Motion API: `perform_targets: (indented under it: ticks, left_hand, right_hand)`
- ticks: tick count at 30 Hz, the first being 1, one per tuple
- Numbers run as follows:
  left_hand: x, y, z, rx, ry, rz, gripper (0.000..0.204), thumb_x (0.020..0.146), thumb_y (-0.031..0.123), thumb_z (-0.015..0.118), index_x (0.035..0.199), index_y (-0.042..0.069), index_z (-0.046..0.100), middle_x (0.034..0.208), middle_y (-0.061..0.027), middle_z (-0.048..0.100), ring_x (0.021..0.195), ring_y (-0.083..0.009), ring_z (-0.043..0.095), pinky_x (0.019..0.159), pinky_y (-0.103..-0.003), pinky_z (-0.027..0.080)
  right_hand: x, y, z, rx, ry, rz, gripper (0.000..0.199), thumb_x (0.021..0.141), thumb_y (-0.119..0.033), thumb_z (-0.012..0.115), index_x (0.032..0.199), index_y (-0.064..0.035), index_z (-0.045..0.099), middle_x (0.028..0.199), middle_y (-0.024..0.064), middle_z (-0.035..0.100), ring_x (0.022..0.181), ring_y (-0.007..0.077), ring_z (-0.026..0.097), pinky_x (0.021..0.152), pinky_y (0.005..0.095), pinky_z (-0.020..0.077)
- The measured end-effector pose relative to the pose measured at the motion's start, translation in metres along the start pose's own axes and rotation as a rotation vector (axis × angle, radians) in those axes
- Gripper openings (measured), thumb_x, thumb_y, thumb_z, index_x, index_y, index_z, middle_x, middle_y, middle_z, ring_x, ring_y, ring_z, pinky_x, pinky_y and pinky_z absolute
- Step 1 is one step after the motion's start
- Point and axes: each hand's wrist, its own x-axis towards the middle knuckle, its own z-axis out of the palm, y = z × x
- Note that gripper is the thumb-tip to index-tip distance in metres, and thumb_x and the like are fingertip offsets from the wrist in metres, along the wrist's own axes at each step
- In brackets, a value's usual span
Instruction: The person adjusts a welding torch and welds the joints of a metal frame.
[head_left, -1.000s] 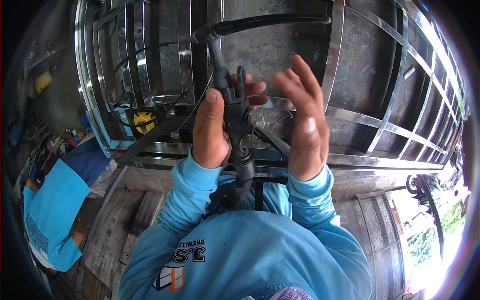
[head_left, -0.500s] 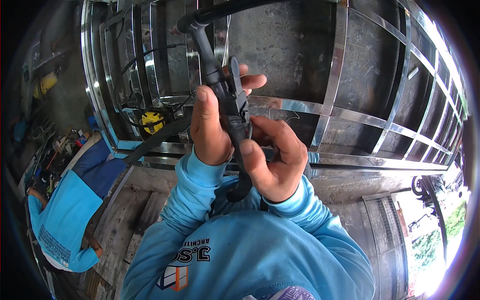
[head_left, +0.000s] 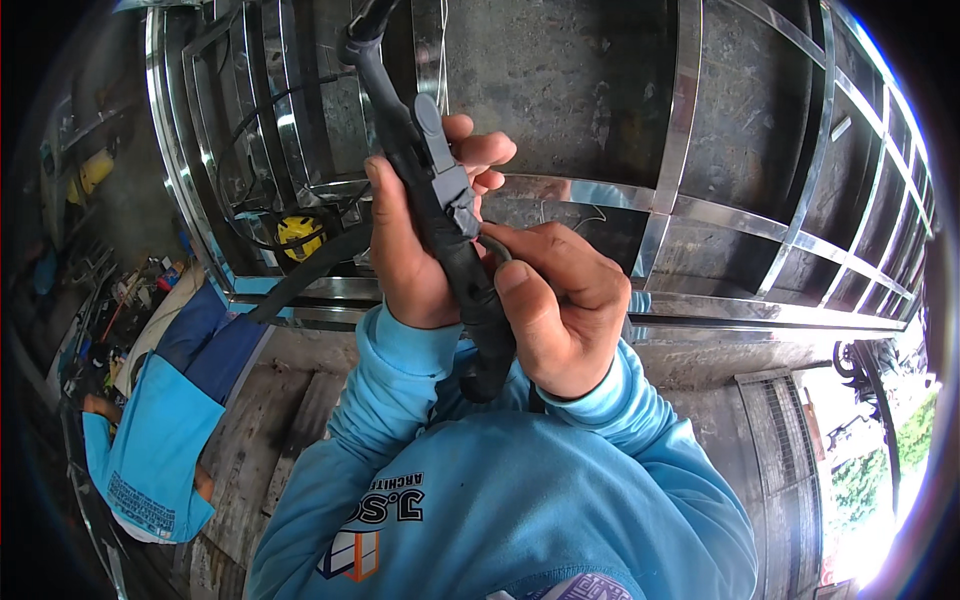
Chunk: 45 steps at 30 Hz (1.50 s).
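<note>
Gripping a black welding torch (head_left: pixel 440 230) upright at chest height, the left hand (head_left: pixel 405 250) wraps its handle while the right hand (head_left: pixel 560 310) pinches its cable (head_left: pixel 490 245). A slipping thumb might trip the grey trigger (head_left: pixel 445 170). Beyond stands a steel frame (head_left: pixel 690 150).

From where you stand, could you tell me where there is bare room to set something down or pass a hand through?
Wide gaps in the steel frame right of both hands are open. Bare concrete lies below its lower rail. It is crowded at the left hand and right hand on the black torch, and lower left by a crouching co-worker.
</note>
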Motion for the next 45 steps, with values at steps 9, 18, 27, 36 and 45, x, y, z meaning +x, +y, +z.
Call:
perform_targets:
  ticks: [9,18,27,36,45]
  left_hand:
    - [0.000,-0.001,0.002,-0.357,-0.146,0.020,0.070,0.110,0.064,0.024,0.140,0.008,0.052,0.122,-0.0056,0.073,0.121,-0.0215,0.062,0.102,-0.037,0.042]
    - [-0.001,0.002,-0.012,-0.089,-0.107,0.118,0.066,0.110,0.061,0.028,0.143,0.009,0.051,0.125,-0.0035,0.072,0.126,-0.0237,0.058,0.106,-0.041,0.043]
    - [-0.009,-0.001,-0.005,0.225,0.024,0.138,0.078,0.108,0.067,0.023,0.140,0.001,0.053,0.120,-0.0141,0.071,0.116,-0.0224,0.065,0.101,-0.040,0.046]
    - [-0.010,-0.006,0.003,0.313,0.044,0.192,0.083,0.108,0.067,0.028,0.138,-0.007,0.050,0.129,-0.0235,0.063,0.116,-0.0320,0.068,0.105,-0.045,0.052]
    - [-0.010,-0.010,0.002,0.244,0.075,0.180,0.082,0.107,0.067,0.029,0.138,-0.007,0.050,0.129,-0.0235,0.063,0.116,-0.0302,0.068,0.102,-0.043,0.054]
  right_hand:
    - [0.001,-0.004,-0.001,0.010,-0.038,-0.079,0.028,0.085,-0.006,0.066,0.108,0.0074,0.075,0.083,0.0170,0.069,0.069,0.0234,0.068,0.065,0.0323,0.0541]
    - [0.010,-0.010,-0.011,0.156,-0.194,0.350,0.021,0.089,-0.008,0.073,0.104,0.0065,0.077,0.084,0.0124,0.071,0.071,0.0159,0.068,0.066,0.0298,0.0536]
    - [0.016,0.006,-0.019,0.364,-0.259,0.502,0.018,0.098,-0.009,0.070,0.108,0.0062,0.071,0.095,0.0057,0.074,0.081,0.0070,0.064,0.074,0.0235,0.0525]
    - [0.008,-0.002,-0.016,0.358,-0.135,0.489,0.017,0.100,-0.008,0.068,0.107,0.0071,0.072,0.091,0.0049,0.073,0.083,0.0071,0.064,0.075,0.0232,0.0523]
    - [0.009,0.015,-0.012,0.528,-0.122,0.487,0.018,0.098,-0.008,0.072,0.111,0.0051,0.074,0.092,0.0092,0.075,0.082,0.0086,0.066,0.073,0.0251,0.0542]
